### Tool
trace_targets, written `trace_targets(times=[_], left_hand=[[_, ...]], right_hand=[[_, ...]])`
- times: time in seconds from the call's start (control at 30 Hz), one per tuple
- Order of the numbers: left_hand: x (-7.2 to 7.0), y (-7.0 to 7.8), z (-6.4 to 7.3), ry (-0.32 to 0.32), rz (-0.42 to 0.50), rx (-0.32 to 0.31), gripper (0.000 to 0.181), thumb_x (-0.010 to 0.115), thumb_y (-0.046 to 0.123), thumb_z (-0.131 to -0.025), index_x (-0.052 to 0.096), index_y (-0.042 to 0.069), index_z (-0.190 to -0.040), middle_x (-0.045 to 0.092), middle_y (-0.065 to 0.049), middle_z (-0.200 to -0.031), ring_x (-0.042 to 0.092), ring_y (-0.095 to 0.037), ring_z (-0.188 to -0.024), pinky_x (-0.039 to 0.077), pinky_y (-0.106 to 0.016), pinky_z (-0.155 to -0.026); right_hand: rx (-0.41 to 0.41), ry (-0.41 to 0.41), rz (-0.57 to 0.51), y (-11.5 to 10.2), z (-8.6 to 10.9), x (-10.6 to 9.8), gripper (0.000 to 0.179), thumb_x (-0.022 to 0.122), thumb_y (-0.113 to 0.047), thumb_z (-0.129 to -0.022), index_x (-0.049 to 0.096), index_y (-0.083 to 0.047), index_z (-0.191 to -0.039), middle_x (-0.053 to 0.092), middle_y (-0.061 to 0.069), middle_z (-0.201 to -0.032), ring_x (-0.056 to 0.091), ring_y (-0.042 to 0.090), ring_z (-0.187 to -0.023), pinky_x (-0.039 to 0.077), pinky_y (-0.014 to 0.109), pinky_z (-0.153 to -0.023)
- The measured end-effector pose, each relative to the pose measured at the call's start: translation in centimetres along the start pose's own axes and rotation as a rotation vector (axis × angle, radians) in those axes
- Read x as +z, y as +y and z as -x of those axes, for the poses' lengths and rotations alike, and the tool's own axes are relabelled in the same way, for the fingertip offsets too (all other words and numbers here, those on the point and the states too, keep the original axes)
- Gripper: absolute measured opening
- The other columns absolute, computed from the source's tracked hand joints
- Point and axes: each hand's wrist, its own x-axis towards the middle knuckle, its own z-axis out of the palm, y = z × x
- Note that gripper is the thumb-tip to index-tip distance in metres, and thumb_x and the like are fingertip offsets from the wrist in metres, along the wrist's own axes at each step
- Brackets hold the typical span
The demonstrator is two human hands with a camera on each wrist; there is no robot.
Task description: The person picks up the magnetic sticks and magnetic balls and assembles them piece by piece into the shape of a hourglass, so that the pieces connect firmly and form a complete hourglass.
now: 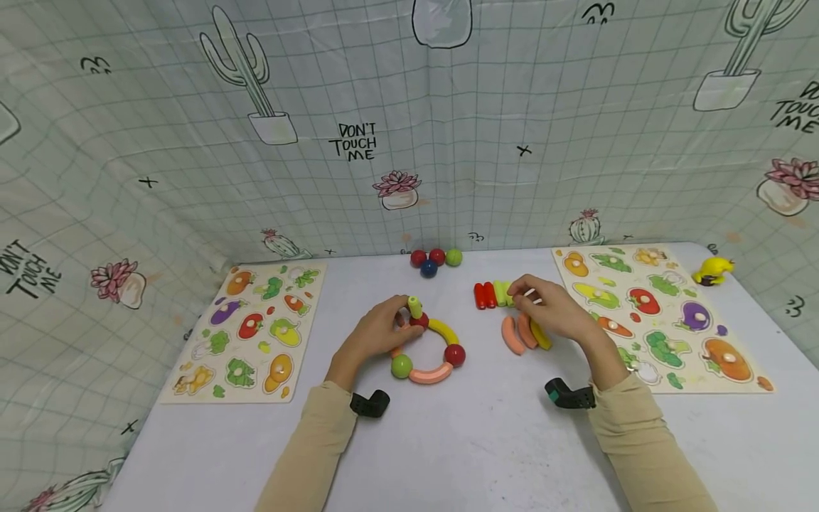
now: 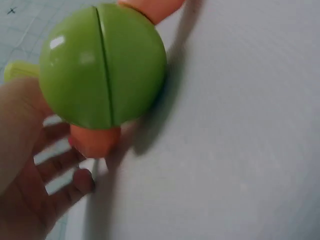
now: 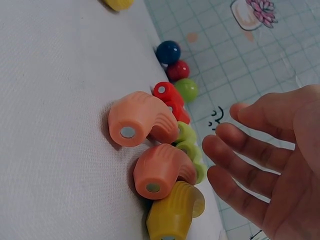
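A ring of balls and curved bars lies on the table: a red ball [image 1: 455, 354], a yellow curved bar [image 1: 444, 331], a pink curved bar [image 1: 431, 374] and a green ball [image 1: 402, 366]. At its far side a light green rod [image 1: 415, 307] sticks up from another red ball [image 1: 419, 321]. My left hand [image 1: 379, 328] pinches that red ball, thumb in front and fingers behind. The green ball [image 2: 102, 67] hides part of that hand in the left wrist view. My right hand [image 1: 549, 307] hovers at the light green rods [image 1: 501, 293], fingers loosely bent, holding nothing.
Two red rods [image 1: 484, 295] lie beside the green ones. Nearer are pink curved bars [image 1: 512, 336] and a yellow curved bar [image 1: 541, 336]. Several balls [image 1: 429, 268] sit at the back. Vegetable boards flank both sides, left [image 1: 217, 370] and right [image 1: 687, 313]; a yellow toy [image 1: 713, 271] stands far right.
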Motion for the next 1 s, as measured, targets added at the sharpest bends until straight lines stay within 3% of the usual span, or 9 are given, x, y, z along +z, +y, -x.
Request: trace_targets(times=[0.13,0.23,0.37,0.67,0.83,1.0], left_hand=[[0.4,-0.7,0.0,-0.021,0.109,0.079,0.036,0.066,0.028,-0.089,0.059,0.019,-0.123,0.061,0.002,-0.093,0.051,-0.014,-0.084,0.041,-0.026,-0.071],[0.6,-0.9,-0.1,-0.009,0.149,0.103,0.027,0.065,0.030,-0.090,0.062,0.021,-0.115,0.062,0.003,-0.092,0.051,-0.014,-0.083,0.041,-0.026,-0.070],[0.8,-1.1,-0.1,0.027,0.164,0.086,0.019,0.066,0.032,-0.088,0.061,0.023,-0.103,0.060,0.004,-0.088,0.051,-0.013,-0.081,0.041,-0.026,-0.070],[1.7,-2.0,0.1,0.114,0.212,0.039,0.025,0.070,0.036,-0.084,0.060,0.021,-0.100,0.056,0.002,-0.081,0.050,-0.014,-0.076,0.039,-0.026,-0.065],[1.9,-2.3,0.1,0.132,0.223,0.039,0.026,0.072,0.036,-0.082,0.060,0.021,-0.100,0.054,0.002,-0.078,0.049,-0.014,-0.074,0.037,-0.026,-0.063],[2.0,-2.2,-0.1,0.138,0.227,0.040,0.027,0.072,0.037,-0.082,0.060,0.021,-0.101,0.053,0.001,-0.077,0.047,-0.013,-0.071,0.036,-0.024,-0.060]], right_hand=[[0.020,0.009,-0.002,0.2,0.0,-0.1,0.024,0.047,-0.013,-0.097,0.055,-0.002,-0.117,0.061,0.016,-0.114,0.057,0.031,-0.106,0.047,0.041,-0.086],[0.035,0.028,0.000,0.3,-0.2,-0.1,0.025,0.046,-0.013,-0.097,0.054,-0.003,-0.118,0.059,0.016,-0.116,0.056,0.032,-0.107,0.046,0.042,-0.086],[0.048,0.050,0.011,0.6,-0.4,-0.1,0.026,0.045,-0.014,-0.098,0.052,-0.003,-0.121,0.057,0.017,-0.119,0.054,0.033,-0.108,0.046,0.043,-0.086],[0.108,0.083,0.053,1.2,-1.1,0.2,0.030,0.043,-0.015,-0.097,0.048,-0.003,-0.124,0.054,0.017,-0.113,0.054,0.033,-0.103,0.048,0.039,-0.079],[0.135,0.065,0.093,1.4,-1.7,0.3,0.038,0.043,-0.014,-0.096,0.043,0.000,-0.132,0.051,0.021,-0.113,0.053,0.034,-0.101,0.048,0.042,-0.080],[0.181,-0.006,0.150,1.3,-2.6,-0.1,0.046,0.044,-0.013,-0.095,0.037,0.001,-0.138,0.047,0.025,-0.116,0.051,0.032,-0.092,0.045,0.036,-0.073]])
